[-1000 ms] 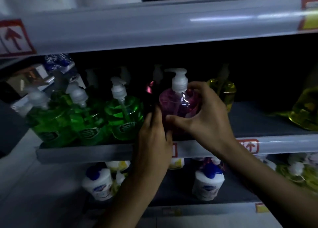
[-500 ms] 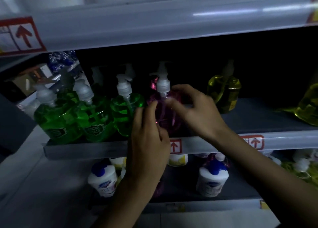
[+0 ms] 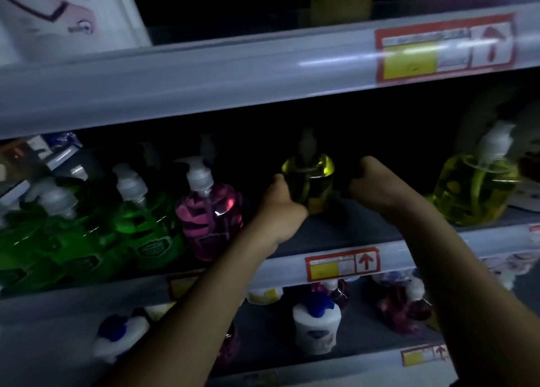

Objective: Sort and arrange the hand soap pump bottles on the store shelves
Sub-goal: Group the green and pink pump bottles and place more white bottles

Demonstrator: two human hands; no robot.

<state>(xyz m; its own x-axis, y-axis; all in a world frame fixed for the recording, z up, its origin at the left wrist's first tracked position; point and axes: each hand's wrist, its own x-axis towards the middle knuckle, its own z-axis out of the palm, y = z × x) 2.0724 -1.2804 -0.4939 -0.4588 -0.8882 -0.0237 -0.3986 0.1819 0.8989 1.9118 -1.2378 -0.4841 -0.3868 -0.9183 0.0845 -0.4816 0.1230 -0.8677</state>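
A yellow soap pump bottle (image 3: pixel 309 179) stands deep on the middle shelf (image 3: pixel 280 272). My left hand (image 3: pixel 277 211) is against its left side and lower front, thumb up beside it, and seems to grip it. My right hand (image 3: pixel 374 182) hovers just right of the bottle with fingers curled; a dark gap hides whether it touches. A pink pump bottle (image 3: pixel 210 214) stands to the left of my hands, next to several green pump bottles (image 3: pixel 146 229). A larger yellow bottle (image 3: pixel 473 188) stands at the right end.
The upper shelf rail (image 3: pixel 204 80) hangs low over the bottles' pumps. On the lower shelf stand white bottles with blue caps (image 3: pixel 317 325) and dark pink bottles (image 3: pixel 403 307). Bare shelf floor lies between the two yellow bottles.
Both hands have let go of the pink bottle, which now stands beside the green ones. They have moved right to the yellow bottle, and my view has shifted right and closer.
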